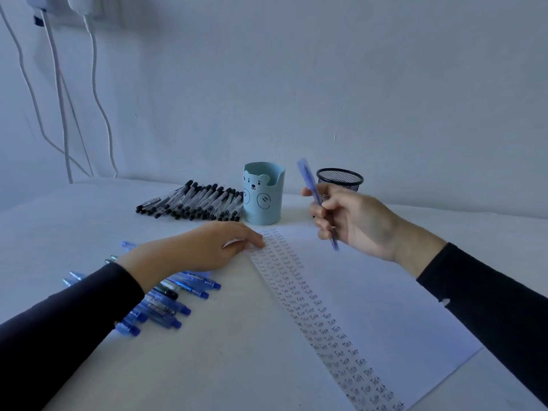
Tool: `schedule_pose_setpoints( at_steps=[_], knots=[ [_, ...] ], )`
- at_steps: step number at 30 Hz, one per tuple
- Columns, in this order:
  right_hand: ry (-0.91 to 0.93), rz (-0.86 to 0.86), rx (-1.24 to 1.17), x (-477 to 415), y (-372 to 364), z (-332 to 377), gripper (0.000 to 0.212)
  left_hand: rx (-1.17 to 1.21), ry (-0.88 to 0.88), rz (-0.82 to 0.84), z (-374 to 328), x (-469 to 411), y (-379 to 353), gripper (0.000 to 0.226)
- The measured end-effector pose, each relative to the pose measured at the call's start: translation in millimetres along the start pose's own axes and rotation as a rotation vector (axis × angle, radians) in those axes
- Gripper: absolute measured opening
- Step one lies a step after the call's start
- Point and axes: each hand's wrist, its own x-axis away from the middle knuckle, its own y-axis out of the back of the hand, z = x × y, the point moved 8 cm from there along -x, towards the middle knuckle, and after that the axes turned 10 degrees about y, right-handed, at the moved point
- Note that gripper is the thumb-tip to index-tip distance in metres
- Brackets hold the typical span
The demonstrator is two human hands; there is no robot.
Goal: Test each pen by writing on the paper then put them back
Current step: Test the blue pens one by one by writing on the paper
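My right hand (353,222) grips a blue pen (311,185), lifted above the paper (385,307) with its tip pointing down and toward me. The white sheet carries columns of the word "Test" along its left side. My left hand (207,247) lies flat with its fingertips on the paper's top left corner. Under and beside my left forearm sits a pile of blue pens (166,304). A row of black-capped pens (195,201) lies at the back, left of a light-blue bear cup (264,194).
A black mesh cup (340,178) stands behind my right hand, near the wall. White cables (95,93) hang down the wall at the far left. The table (207,351) is white.
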Motion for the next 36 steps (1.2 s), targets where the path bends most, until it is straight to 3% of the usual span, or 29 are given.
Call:
schedule_pose_setpoints(
  at_steps=[2, 6, 8, 13, 18, 22, 24, 26, 29, 30, 33, 36],
  knots=[
    [-0.092, -0.013, -0.237, 2.9, 1.9, 5.6, 0.025, 0.011, -0.005, -0.014, 2.1, -1.0, -0.5, 0.029],
    [-0.234, 0.017, -0.418, 7.5, 1.7, 2.4, 0.067, 0.031, -0.023, -0.043, 4.4, -2.5, -0.7, 0.030],
    [-0.260, -0.004, -0.408, 7.4, 2.0, -0.6, 0.073, 0.043, -0.040, -0.056, 3.8, -2.7, 0.5, 0.031],
    [-0.272, -0.056, -0.360, 5.9, 7.6, -2.9, 0.056, 0.044, -0.082, -0.063, -0.5, -2.4, 0.1, 0.029],
    [-0.206, -0.130, -0.380, 3.8, 22.9, 3.5, 0.054, 0.032, -0.081, -0.054, 1.9, -3.7, -0.8, 0.028],
    [-0.030, -0.274, -0.382, -2.5, 62.4, 20.7, 0.019, 0.032, -0.079, -0.064, 2.0, -3.3, -0.3, 0.027],
    [0.036, -0.449, -0.191, 2.2, 97.4, 29.3, 0.016, 0.030, -0.087, -0.070, 2.2, -2.8, -0.2, 0.027],
    [0.047, -0.602, 0.291, 14.6, 132.6, 37.2, 0.016, 0.020, -0.101, -0.070, 2.5, -2.6, -0.2, 0.028],
    [-0.085, -0.641, 0.828, 28.3, 173.0, 24.3, 0.017, 0.004, -0.109, -0.071, 2.9, -3.4, -0.6, 0.028],
    [-0.153, -0.615, 0.898, 31.0, 181.0, 13.5, 0.016, 0.003, -0.111, -0.074, 2.6, -3.5, -0.6, 0.028],
    [-0.242, -0.572, 1.075, 36.1, 193.6, -7.9, 0.040, 0.006, -0.125, -0.083, 0.3, -3.2, 0.1, 0.028],
    [-0.215, -0.603, 1.119, 35.7, 191.6, -14.9, 0.018, 0.014, -0.129, -0.083, 0.2, -3.0, 0.7, 0.030]
  ],
)
